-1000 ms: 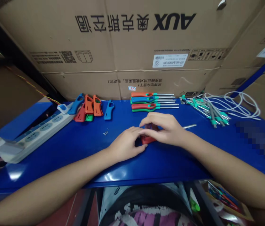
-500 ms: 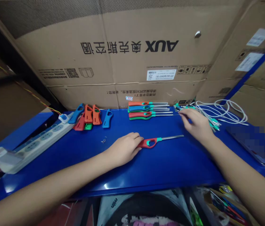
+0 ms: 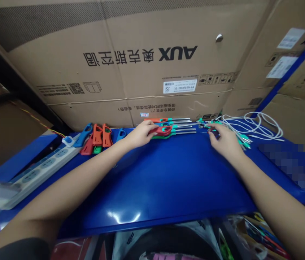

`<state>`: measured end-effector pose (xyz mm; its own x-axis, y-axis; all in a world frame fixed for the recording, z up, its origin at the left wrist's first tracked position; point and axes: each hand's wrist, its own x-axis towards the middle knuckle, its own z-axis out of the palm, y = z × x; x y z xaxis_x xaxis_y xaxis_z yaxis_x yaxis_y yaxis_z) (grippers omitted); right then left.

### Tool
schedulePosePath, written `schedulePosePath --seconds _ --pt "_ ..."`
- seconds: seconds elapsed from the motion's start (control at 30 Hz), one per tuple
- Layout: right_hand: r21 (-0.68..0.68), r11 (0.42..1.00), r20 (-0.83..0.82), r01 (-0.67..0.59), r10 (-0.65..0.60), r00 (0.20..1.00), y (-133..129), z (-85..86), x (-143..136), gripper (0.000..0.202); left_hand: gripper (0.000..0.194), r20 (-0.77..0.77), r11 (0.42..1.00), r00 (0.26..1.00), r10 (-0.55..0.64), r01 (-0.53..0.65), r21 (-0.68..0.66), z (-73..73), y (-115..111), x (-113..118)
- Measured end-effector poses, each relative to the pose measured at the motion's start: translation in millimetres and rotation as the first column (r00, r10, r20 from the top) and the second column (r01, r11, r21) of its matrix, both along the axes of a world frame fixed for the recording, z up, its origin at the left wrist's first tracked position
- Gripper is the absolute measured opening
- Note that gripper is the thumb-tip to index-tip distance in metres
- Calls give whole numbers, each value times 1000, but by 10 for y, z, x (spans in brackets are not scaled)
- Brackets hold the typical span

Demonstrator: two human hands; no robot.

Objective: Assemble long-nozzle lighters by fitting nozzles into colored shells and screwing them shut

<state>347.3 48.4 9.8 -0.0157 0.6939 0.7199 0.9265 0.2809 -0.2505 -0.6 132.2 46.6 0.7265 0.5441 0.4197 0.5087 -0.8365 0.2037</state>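
My left hand is closed on the handle of a red gas lighter, which lies at the front of a stack of lighters. Under and behind it show a green lighter, a blue one and an orange lighter, their metal tubes pointing right. My right hand is pinched over a thin metal rod; the fingers hide most of it. Just behind that hand lies a heap of metal tubes with green parts.
Loose handle shells in red, orange, blue and green lie at the left, beside a white power strip. A white cable coils at the back right. Small screws lie near my left forearm. A cardboard sheet stands behind.
My left hand has moved back with the red lighter, from mid-table to the stack. My right hand stays by the tube heap. The view has shifted slightly.
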Motion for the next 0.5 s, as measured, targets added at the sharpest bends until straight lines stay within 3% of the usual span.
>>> schedulePosePath --seconds 0.23,0.5 --pt "-259 961 41 92 -84 996 25 -81 28 30 21 -3 1000 1000 -14 14 22 -178 188 -6" --pt "-427 893 109 139 -102 989 -22 -146 -35 29 21 2 999 1000 10 -10 51 -212 201 -20"
